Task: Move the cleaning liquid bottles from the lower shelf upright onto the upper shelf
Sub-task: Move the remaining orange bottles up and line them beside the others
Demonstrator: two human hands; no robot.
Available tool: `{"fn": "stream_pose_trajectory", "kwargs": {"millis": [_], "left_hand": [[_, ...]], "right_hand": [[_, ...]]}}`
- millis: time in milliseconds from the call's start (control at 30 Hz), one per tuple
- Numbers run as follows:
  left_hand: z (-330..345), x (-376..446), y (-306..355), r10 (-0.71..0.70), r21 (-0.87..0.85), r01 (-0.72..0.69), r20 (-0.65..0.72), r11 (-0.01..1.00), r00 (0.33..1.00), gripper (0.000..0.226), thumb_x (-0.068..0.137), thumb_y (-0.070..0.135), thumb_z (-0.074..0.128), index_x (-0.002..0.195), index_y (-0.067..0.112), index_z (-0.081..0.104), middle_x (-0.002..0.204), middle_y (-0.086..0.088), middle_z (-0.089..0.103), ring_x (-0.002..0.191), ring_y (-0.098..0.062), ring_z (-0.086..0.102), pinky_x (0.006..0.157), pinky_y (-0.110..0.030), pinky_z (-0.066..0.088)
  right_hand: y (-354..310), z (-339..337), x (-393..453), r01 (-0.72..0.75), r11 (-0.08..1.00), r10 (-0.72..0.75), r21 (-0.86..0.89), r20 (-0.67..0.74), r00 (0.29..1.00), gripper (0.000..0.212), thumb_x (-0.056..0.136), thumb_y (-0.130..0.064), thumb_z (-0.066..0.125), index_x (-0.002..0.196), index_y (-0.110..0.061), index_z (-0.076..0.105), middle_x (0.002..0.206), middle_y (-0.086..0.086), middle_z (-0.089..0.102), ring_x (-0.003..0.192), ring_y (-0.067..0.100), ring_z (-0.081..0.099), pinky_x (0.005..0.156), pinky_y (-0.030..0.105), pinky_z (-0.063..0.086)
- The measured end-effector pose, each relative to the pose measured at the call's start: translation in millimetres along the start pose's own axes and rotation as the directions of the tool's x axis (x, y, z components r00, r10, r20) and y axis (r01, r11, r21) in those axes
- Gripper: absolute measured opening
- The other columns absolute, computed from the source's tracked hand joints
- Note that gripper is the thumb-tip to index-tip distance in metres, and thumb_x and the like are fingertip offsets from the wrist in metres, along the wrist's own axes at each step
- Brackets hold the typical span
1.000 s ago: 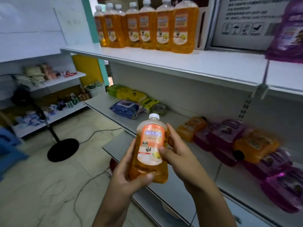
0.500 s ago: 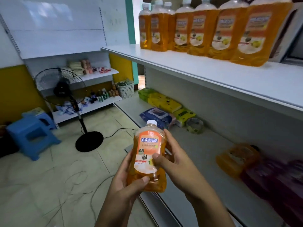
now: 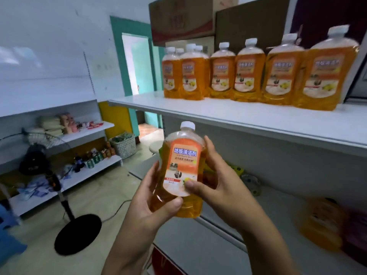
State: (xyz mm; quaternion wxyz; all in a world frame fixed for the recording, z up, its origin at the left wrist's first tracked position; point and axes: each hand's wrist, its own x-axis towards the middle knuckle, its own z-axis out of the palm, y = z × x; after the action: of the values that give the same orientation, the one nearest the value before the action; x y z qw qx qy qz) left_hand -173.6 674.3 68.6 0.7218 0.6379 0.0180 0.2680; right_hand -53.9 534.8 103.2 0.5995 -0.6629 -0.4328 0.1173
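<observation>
An orange cleaning liquid bottle [image 3: 181, 165] with a white cap is held upright in front of me, below the edge of the upper shelf [image 3: 238, 118]. My left hand [image 3: 156, 197] grips its lower left side, thumb across the base. My right hand [image 3: 216, 181] grips its right side, thumb on the label. Several matching orange bottles [image 3: 248, 72] stand upright in a row on the upper shelf. On the lower shelf [image 3: 278, 211] at right an orange bottle [image 3: 319, 225] lies on its side beside a blurred purple one [image 3: 355, 235].
Cardboard boxes [image 3: 180, 20] sit behind the row of bottles. A roll of tape [image 3: 251, 184] and yellow packets lie on the lower shelf. A standing fan [image 3: 65, 195] with a black base stands on the floor at left, before a side shelf [image 3: 65, 181] of small goods and a white basket [image 3: 126, 146].
Both hands have lifted the bottle toward the upper shelf, and my view has swung up and left, so most of the lying bottles have left the frame.
</observation>
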Motion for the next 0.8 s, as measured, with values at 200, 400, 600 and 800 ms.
{"fn": "stream_pose_trajectory", "kwargs": {"millis": [200,400,600,800], "left_hand": [[-4.3,67.7,40.9,0.207,0.063,-0.232,0.268,0.971,0.941,0.058,0.079,0.020,0.077,0.132,0.034,0.058,0.125,-0.005,0.069,0.113,-0.024,0.068,0.085,-0.026,0.056],[22.6,149.1,84.2,0.344,0.183,-0.476,0.482,0.860,0.806,0.064,0.084,0.023,0.074,0.141,0.024,0.045,0.126,0.004,0.066,0.117,-0.016,0.064,0.089,-0.027,0.056],[47.4,212.1,98.6,0.313,0.292,-0.554,0.585,0.780,0.749,0.063,0.089,0.016,0.072,0.143,0.017,0.040,0.123,0.009,0.063,0.111,0.001,0.063,0.085,-0.014,0.051],[41.6,247.2,72.9,0.162,0.441,-0.487,0.594,0.754,0.788,0.067,0.089,0.020,0.071,0.144,0.023,0.033,0.136,0.004,0.056,0.123,-0.009,0.055,0.105,-0.032,0.046]], "right_hand": [[-56.5,-16.9,29.8,0.168,0.940,-0.208,-0.297,-0.107,0.972,0.104,0.083,-0.039,0.072,0.150,-0.058,-0.005,0.148,-0.015,0.045,0.122,0.006,0.059,0.097,0.040,0.056],[-101.1,-56.7,68.1,0.232,0.797,-0.399,-0.557,-0.199,0.895,0.116,0.079,-0.029,0.081,0.156,-0.043,-0.004,0.156,-0.002,0.029,0.130,0.010,0.053,0.099,0.039,0.055],[-114.8,-97.6,110.3,0.142,0.649,-0.436,-0.747,-0.212,0.875,0.114,0.072,-0.019,0.089,0.155,-0.028,0.012,0.151,0.006,0.023,0.134,0.016,0.041,0.101,0.025,0.050],[-82.0,-98.8,143.6,-0.009,0.436,-0.373,-0.900,-0.190,0.908,0.113,0.072,-0.025,0.088,0.154,-0.037,0.010,0.158,0.002,0.010,0.141,0.029,0.035,0.094,0.022,0.036]]}}
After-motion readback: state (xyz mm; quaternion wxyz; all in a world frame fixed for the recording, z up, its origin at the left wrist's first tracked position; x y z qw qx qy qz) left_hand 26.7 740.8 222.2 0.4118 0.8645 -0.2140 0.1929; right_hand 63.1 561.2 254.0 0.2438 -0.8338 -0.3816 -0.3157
